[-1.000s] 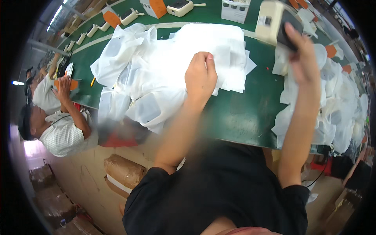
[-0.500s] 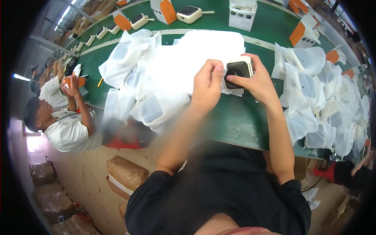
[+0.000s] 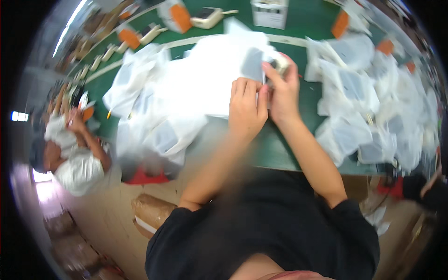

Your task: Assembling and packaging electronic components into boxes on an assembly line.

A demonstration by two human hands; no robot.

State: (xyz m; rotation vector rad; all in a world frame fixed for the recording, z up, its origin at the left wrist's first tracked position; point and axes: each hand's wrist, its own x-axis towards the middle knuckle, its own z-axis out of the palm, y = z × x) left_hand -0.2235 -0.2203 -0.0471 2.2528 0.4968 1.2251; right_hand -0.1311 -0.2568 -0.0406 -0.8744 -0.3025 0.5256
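My right hand [image 3: 284, 91] grips a small cream boxy device [image 3: 282, 64], its thumb and fingers around the visible end. The rest of the device shows as a dark shape through a translucent white bag [image 3: 252, 62], which covers it on the left. Close beside it, my left hand [image 3: 247, 108] has its fingers closed on the lower edge of that bag. Under both hands spreads a stack of flat white bags [image 3: 205, 79] on the green table [image 3: 284, 151]. Motion blurs the right fingertips.
Bagged devices lie heaped at the right [image 3: 354, 88] and left [image 3: 163, 135]. Across the far side stand an unbagged cream device [image 3: 207, 17], a white box [image 3: 269, 13] and an orange-and-white carton [image 3: 179, 17]. A co-worker [image 3: 81, 168] sits at the left; a wrapped brown parcel [image 3: 153, 210] rests on the floor.
The device, its black face bare before, now sits mostly behind translucent bag material. My right hand has turned and shifted left; my left hand has moved lower on the bag. The view has tilted slightly.
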